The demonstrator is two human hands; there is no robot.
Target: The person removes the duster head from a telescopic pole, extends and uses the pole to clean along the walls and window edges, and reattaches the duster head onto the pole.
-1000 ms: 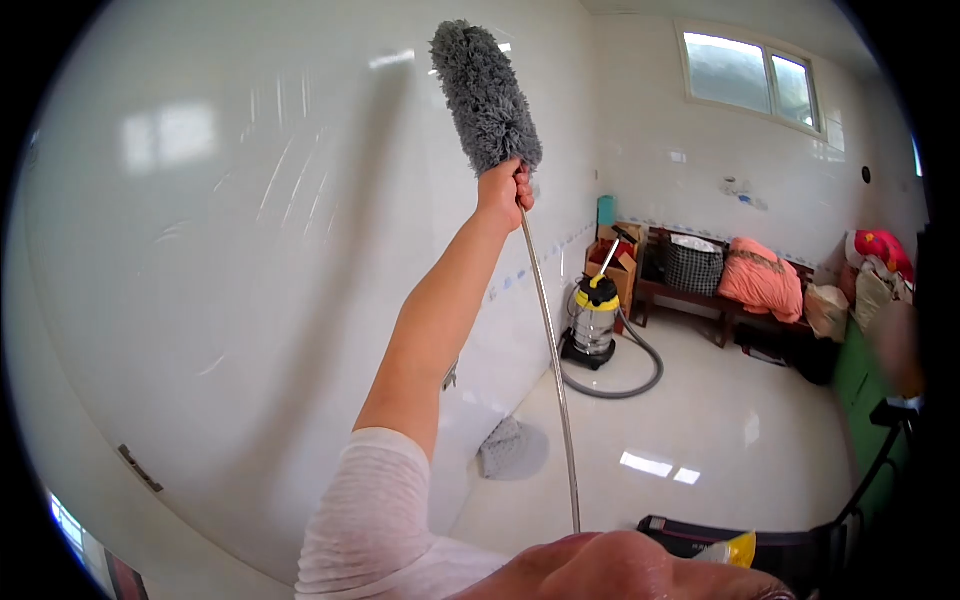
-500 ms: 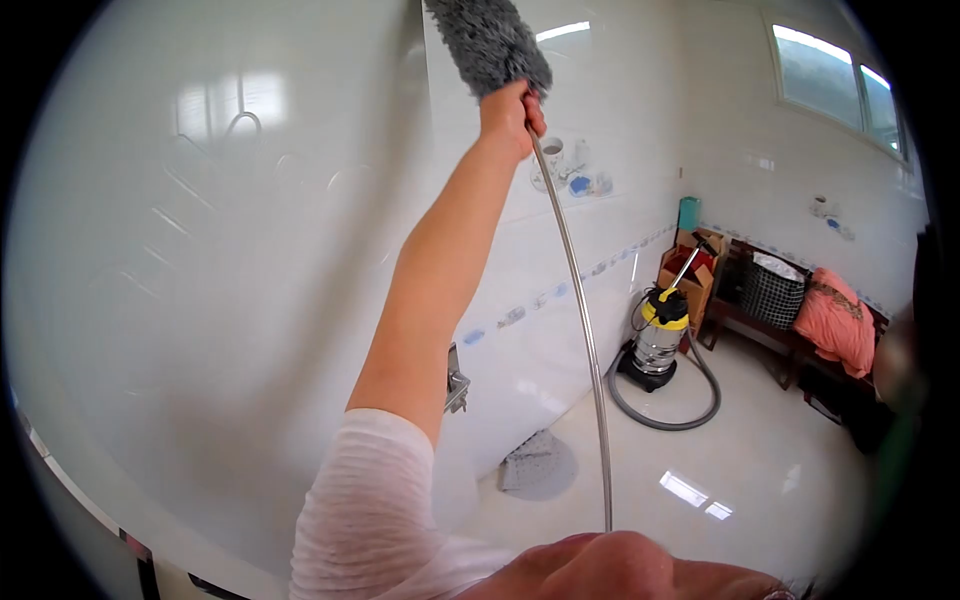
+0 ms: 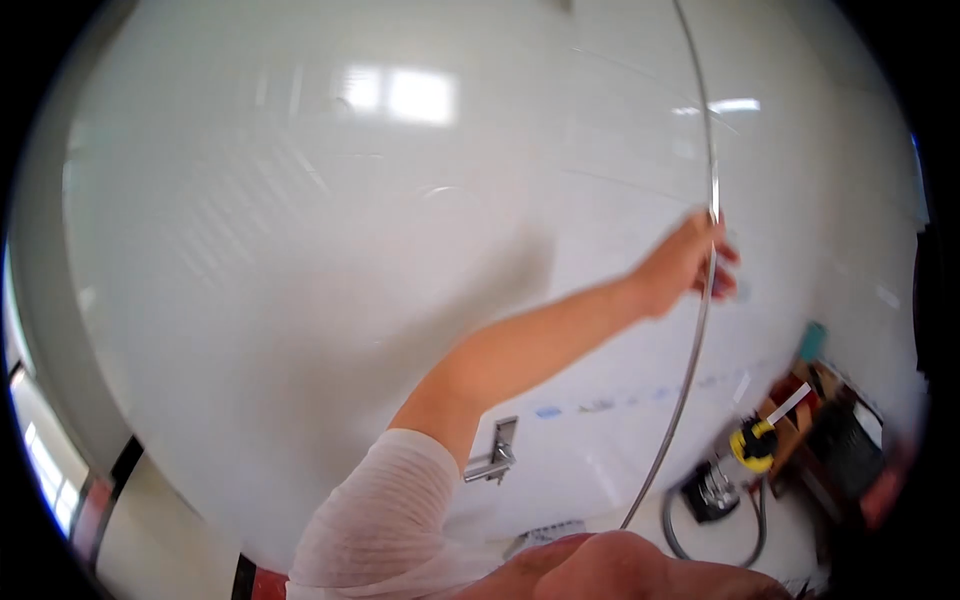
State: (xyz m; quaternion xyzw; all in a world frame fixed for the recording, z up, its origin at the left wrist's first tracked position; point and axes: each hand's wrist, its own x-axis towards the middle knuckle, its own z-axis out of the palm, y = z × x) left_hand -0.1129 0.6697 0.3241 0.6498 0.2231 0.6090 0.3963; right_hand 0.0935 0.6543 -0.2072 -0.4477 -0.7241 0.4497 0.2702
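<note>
My left hand [image 3: 695, 262] is raised at the right of centre, its fingers closed loosely around a thin metal pole [image 3: 690, 375]. The pole bends in a long curve from the top edge down past my hand to the bottom. Its upper end is out of the frame, and no duster head shows. Behind the arm stands a glossy white surface [image 3: 300, 260] with window reflections. A metal door handle [image 3: 497, 455] is below my forearm. My right hand is not in view.
At the lower right stand a vacuum cleaner [image 3: 735, 470] with a grey hose [image 3: 672, 535], a cardboard box [image 3: 790, 430] and a dark basket [image 3: 845, 450]. A grey cloth-like item [image 3: 545, 537] lies near the bottom. Part of a face fills the bottom edge.
The view has swung left and tilted. My left hand has moved right from just below the fluffy grey duster to bare pole, and the duster head has left the frame.
</note>
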